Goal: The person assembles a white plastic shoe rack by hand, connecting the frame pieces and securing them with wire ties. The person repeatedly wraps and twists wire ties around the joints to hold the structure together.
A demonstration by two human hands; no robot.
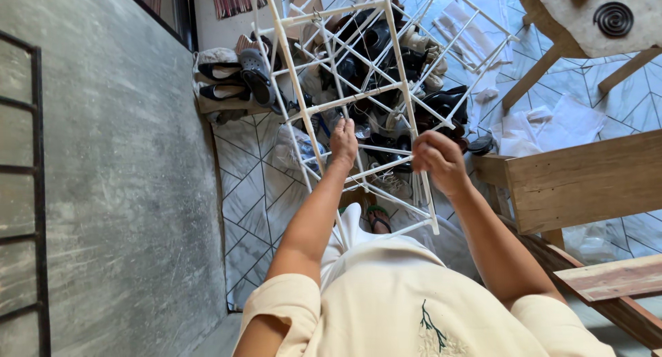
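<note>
- Head view, centre of the frame: the person stands over a white folding drying rack (358, 88), and both bare arms reach out to it from the lower middle of the picture.
- The left hand (343, 142) is closed around one of the rack's thin white bars, knuckles up, a grip that looks meant to steady the frame.
- The right hand (436, 160), just right of centre, has its fingers curled in on a neighbouring bar near a joint; it looks like a pinch (the fingertips themselves are hidden behind the knuckles, so the exact hold cannot be told).
- The rack runs from the hands toward the top centre, its rungs crossing at angles, so it appears tilted or part-folded rather than standing square.
- Seen through the bars, upper centre: a heap of dark shoes (386, 67) on the patterned tile floor (248, 184), with sandals (238, 77) stacked at the upper left beside the grey wall (117, 157).
- Right edge: a wooden bench (586, 181), kept close beside the rack, and white cloths (545, 126) lying on the tiles beyond it.
</note>
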